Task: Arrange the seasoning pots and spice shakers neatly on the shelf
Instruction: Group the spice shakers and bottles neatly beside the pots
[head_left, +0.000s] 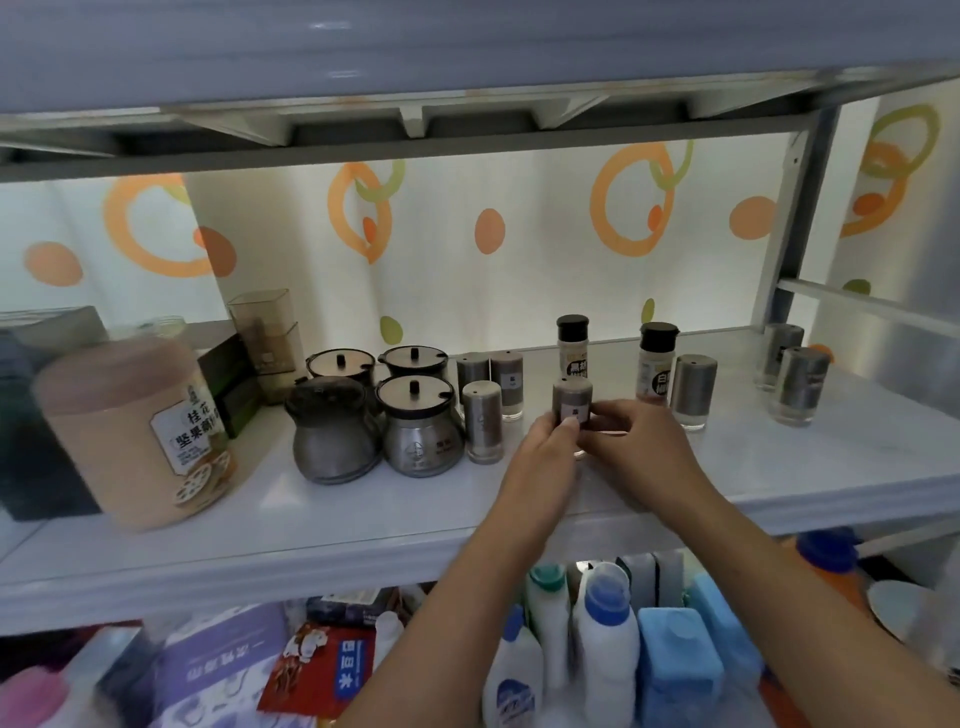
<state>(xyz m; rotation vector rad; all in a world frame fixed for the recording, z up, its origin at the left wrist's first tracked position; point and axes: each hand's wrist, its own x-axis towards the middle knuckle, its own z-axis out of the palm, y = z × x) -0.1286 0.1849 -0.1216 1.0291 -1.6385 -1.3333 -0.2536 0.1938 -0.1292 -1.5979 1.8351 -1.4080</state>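
Note:
Both hands hold one steel spice shaker (572, 397) upright at the middle of the white shelf (363, 509). My left hand (545, 447) pinches its left side and my right hand (634, 441) grips its right side. To the left stand three more shakers (483, 421) and a cluster of lidded seasoning pots (420, 423) with a dark oil pot (332, 431). Behind stand two black-capped spice bottles (571, 345) (655, 364). One shaker (693, 389) stands right of my hands, and two more (797, 384) at the far right.
A large pink-beige jar (135, 431) and dark boxes (234, 384) fill the shelf's left end. A metal upright (800, 218) bounds the right. The shelf above hangs low. Bottles and packets (608, 639) crowd the shelf below.

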